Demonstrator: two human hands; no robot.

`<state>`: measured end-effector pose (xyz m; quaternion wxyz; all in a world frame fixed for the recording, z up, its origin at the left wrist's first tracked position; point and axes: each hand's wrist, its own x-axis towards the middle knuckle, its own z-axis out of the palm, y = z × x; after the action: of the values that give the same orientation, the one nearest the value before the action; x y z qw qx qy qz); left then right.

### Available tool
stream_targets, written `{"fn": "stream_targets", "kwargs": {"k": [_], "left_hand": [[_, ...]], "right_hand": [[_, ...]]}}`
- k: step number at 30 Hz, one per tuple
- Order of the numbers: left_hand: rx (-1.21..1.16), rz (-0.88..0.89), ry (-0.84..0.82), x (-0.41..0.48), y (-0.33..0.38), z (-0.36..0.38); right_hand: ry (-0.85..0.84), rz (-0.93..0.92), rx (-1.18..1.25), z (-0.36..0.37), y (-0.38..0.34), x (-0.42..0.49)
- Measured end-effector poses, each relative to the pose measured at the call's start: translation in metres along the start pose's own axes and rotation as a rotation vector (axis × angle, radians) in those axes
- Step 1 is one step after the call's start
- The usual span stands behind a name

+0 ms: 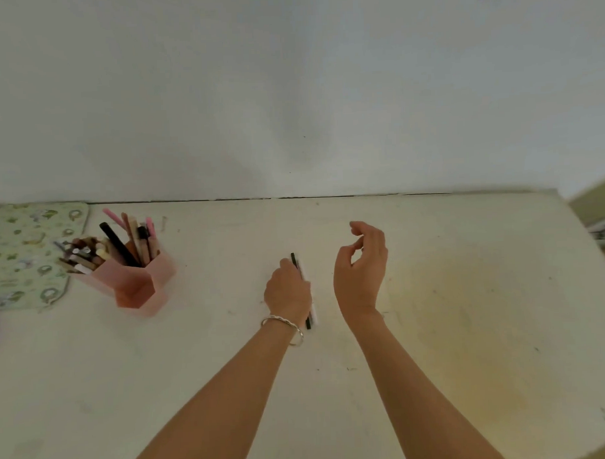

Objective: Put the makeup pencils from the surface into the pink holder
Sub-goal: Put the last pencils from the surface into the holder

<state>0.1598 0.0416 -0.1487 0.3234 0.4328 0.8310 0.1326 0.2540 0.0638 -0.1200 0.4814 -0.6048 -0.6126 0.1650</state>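
The desk (433, 293) is stretching pale and mostly bare under both arms, and no loose pencil is showing on it apart from those at the left hand. At its far left, a patterned mat (20, 253) is lying against the wall, with the pink holder (135, 279) standing at its right edge, already crowded with pencils that are leaning out to the rear and left.

The left hand (288, 291) is sitting near the desk's middle, fingers curled down around the pencils (309, 318), apparently one dark and one white; blur is making it hard to tell whether they are lifted or lying on the surface. Their long axis is running almost straight away from the person, tips poking out beyond the fingers and past the wrist. The right hand (362, 265) is hovering just beside them, loosely cupped and gripping nothing.

The holder is lying well to the left and slightly farther back, so the left hand is the nearer one. The carry will probably be calling for a leftward sweep, then tipping the pencils upright over an open compartment.
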Motion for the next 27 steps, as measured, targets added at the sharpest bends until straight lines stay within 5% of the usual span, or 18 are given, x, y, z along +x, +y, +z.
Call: {"fn": "stream_targets", "kwargs": {"k": [9, 12, 16, 22, 25, 27], "left_hand": [[-0.256, -0.126, -0.061, 0.010, 0.003, -0.010], [-0.403, -0.017, 0.104, 0.012, 0.009, -0.041], [-0.638, 0.217, 0.325, 0.007, 0.014, -0.097], [-0.720, 0.358, 0.423, -0.004, -0.003, -0.149], [-0.685, 0.353, 0.498, -0.008, -0.019, -0.171], [-0.663, 0.363, 0.588, -0.009, -0.035, -0.191]], "right_hand": [[-0.053, 0.025, 0.016, 0.005, 0.008, -0.011], [-0.108, 0.100, -0.014, 0.010, 0.012, -0.008], [-0.411, 0.217, -0.211, 0.029, 0.011, -0.011], [-0.809, 0.104, -0.510, 0.057, 0.006, -0.046], [-0.820, 0.065, -0.453, 0.069, -0.014, -0.046], [-0.678, 0.039, -0.258, 0.078, -0.040, -0.037]]}}
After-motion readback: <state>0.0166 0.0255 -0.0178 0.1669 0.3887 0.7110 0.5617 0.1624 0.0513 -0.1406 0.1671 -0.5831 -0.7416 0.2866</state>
